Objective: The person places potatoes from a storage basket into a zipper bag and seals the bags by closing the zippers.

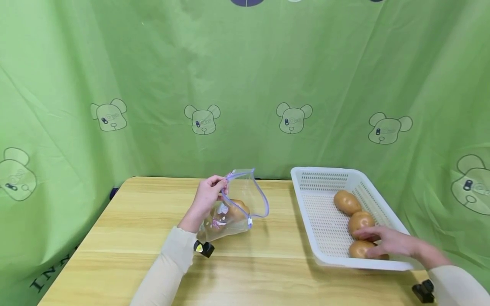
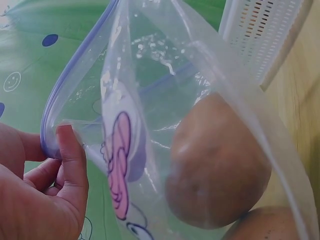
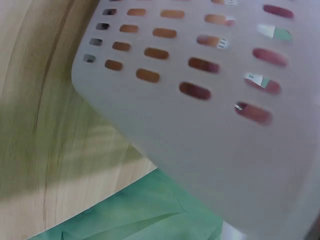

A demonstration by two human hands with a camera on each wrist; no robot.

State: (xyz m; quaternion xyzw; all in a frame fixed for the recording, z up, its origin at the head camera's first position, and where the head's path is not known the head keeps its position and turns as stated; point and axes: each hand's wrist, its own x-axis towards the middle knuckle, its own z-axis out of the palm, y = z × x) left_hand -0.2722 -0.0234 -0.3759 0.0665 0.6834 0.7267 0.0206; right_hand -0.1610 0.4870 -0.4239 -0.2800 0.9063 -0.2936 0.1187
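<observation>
From the head camera, the left hand (image 1: 206, 196) pinches the purple zip edge of a clear plastic bag (image 1: 236, 209) near the middle of the wooden table (image 1: 126, 238), holding its mouth up and open; a brown potato (image 1: 238, 209) lies inside the bag, which rests on the tabletop. To the right stands a white perforated basket (image 1: 325, 221) with three potatoes in a row along its right side. The right hand (image 1: 386, 242) reaches into the basket's near end, its fingers spread over the nearest potato (image 1: 361, 249) and touching it; whether they have closed round it cannot be told. The middle potato (image 1: 360, 221) sits just beyond the hand, the far potato (image 1: 346, 202) behind that. A green cloth with bear prints hangs behind the table. In the left wrist view, the thumb (image 2: 70, 160) and curled fingers clamp the bag's purple rim (image 2: 75, 85), and the potato (image 2: 217, 165) shows through the clear film beside a pink and purple print, with a second potato (image 2: 265, 225) below it. The right wrist view shows only the basket's slotted white wall (image 3: 210, 100) close up and blurred, above wood and green cloth; the hand is not seen there.
</observation>
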